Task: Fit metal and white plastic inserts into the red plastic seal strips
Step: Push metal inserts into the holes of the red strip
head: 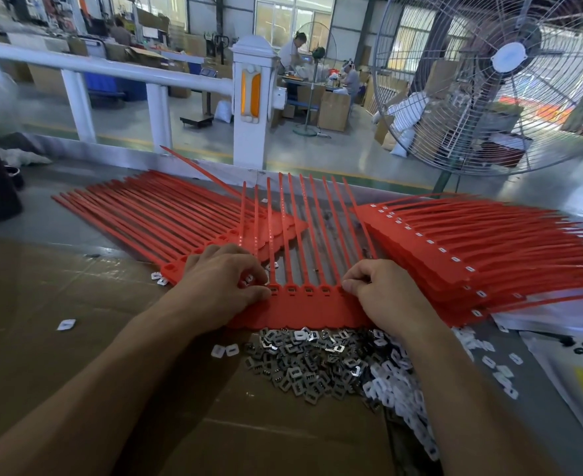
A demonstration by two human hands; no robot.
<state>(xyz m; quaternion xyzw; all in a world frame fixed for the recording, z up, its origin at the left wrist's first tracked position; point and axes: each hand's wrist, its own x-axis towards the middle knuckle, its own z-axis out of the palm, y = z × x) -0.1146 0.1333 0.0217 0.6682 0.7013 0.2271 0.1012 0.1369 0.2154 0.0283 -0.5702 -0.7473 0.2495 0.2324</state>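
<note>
Both hands sit on the red strip (300, 305) lying across the cardboard: the left hand (223, 278) and right hand (381, 290) each have curled fingertips pinching at its sockets. Four sockets show between them. Metal inserts (303, 365) and white inserts (399, 389) lie heaped loose just below.

A red seal strip sheet (300, 310) lay flat in the middle, tails pointing far. More red stacks sat left (152, 214) and right (454, 255). Metal inserts (303, 365) were heaped just near it, white plastic inserts (399, 389) to their right.
</note>
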